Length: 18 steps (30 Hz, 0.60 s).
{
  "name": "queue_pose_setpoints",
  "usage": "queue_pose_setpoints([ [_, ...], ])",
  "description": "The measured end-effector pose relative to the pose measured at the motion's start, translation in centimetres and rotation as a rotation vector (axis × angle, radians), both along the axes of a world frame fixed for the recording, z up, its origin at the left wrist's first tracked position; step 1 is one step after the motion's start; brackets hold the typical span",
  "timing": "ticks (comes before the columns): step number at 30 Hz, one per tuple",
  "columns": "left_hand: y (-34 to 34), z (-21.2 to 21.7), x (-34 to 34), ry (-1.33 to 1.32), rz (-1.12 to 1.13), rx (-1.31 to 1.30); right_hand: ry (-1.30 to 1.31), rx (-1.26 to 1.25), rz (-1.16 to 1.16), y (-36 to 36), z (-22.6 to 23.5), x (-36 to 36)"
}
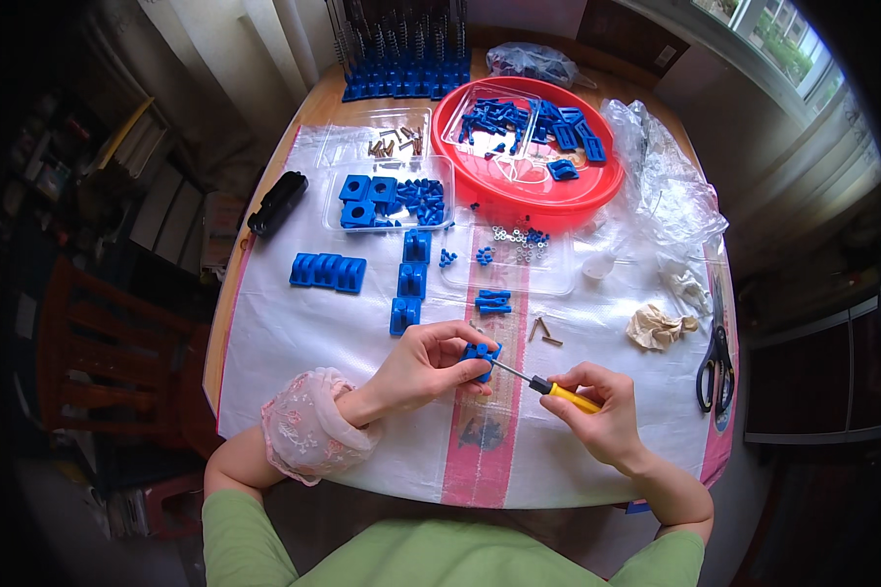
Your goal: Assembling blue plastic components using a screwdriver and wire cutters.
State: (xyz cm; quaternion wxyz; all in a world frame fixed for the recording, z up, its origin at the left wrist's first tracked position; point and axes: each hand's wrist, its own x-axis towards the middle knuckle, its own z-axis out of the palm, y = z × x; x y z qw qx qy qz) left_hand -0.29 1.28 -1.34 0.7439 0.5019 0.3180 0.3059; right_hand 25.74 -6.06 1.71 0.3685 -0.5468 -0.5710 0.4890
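Observation:
Near the front middle of the table, my left hand [423,364] is closed around a small blue plastic part [479,364], its fingers hiding much of it. My right hand [600,411] grips a screwdriver [570,397] with a yellow and black handle. The shaft points left, and its tip meets the blue part. Just beyond my hands lie a few slim blue pieces [493,301] and some brass-coloured pins [545,333]. A column of blue blocks [411,282] stands beyond my left hand, with a row of similar blue parts [328,272] farther left.
A red basin [597,186] with blue parts stands at the back right. Beside it are a clear tray [333,210] of blue pieces and plastic bags [661,176]. Black scissors [717,372] and crumpled paper [659,328] lie at right, a black case [278,203] at left. Blue spring assemblies [406,83] stand behind.

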Motion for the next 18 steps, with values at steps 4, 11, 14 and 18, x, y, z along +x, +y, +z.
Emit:
queue_pose_setpoints([
  [4, 0.0, 0.1, 0.1, -0.019, 0.016, -0.002, 0.053, -0.044, -0.02, 0.2, -0.1, 0.0],
  [11, 0.1, -0.2, 0.7, -0.078, 0.056, 0.012, 0.421, -0.449, 0.039, 2.0, -0.2, 1.9],
  [14, 0.3, 0.4, 0.4, -0.084, 0.07, -0.085, 0.34, -0.346, 0.022, 2.1, 0.3, 1.8],
  [18, 0.6, 0.0, 0.0, -0.214, 0.051, -0.249, 0.292, -0.199, -0.003, 1.8, 0.6, 1.4],
])
